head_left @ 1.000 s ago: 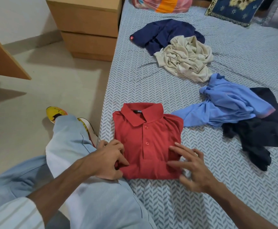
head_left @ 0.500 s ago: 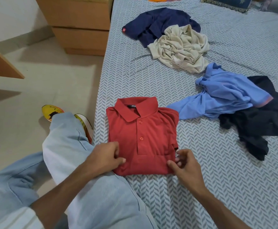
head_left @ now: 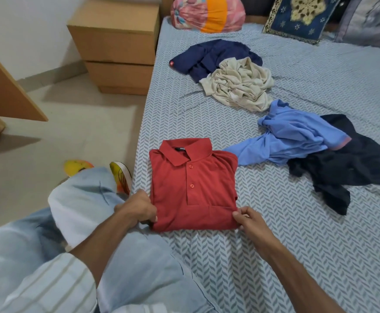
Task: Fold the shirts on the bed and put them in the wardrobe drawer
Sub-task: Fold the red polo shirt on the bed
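A folded red polo shirt (head_left: pixel 192 186) lies collar-up on the bed (head_left: pixel 275 256) near its left edge. My left hand (head_left: pixel 138 207) grips the shirt's lower left corner, and my right hand (head_left: pixel 247 219) pinches its lower right corner. Unfolded shirts lie further back: a navy one (head_left: pixel 211 55), a beige one (head_left: pixel 238 84), a light blue one (head_left: pixel 293 136) and a black one (head_left: pixel 347 168).
A wooden drawer unit (head_left: pixel 116 46) stands on the floor left of the bed. A wooden panel (head_left: pixel 6 91) juts in at far left. Pillows (head_left: pixel 207 14) line the headboard. My knee in light jeans (head_left: pixel 82 199) rests by the bed edge.
My right hand went from spread fingers on the shirt to pinching its lower right corner. My left hand slid down to the lower left corner. The camera tilted up.
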{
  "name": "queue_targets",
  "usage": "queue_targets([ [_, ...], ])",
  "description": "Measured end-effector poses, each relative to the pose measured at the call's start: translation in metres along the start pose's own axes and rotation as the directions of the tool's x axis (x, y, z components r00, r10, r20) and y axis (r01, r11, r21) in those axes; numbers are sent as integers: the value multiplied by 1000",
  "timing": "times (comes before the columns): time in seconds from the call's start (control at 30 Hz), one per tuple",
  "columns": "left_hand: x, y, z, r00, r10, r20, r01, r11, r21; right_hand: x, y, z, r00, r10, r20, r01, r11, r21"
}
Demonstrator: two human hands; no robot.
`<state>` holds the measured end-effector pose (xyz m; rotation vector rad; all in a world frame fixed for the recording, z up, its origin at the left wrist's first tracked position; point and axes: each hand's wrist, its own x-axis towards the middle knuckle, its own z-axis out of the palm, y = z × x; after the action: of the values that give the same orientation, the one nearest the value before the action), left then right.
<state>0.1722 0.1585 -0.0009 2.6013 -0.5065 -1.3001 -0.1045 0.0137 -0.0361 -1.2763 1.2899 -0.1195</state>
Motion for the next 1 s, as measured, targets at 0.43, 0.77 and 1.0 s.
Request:
queue_targets([
  [0.43,-10,0,6,999,36,37,-38,998,58,0,-16,-8,976,160,145,-173,982,77],
  [0.77,-6,5,10,995,55,-79,-43,987,153,15,-21,-1,995,77,-68,-89,975,-204],
  [1.0,18,35,-8,798,350,-491,-396,918,10,58,-88,1,934,-304,-187,212,893,-396],
])
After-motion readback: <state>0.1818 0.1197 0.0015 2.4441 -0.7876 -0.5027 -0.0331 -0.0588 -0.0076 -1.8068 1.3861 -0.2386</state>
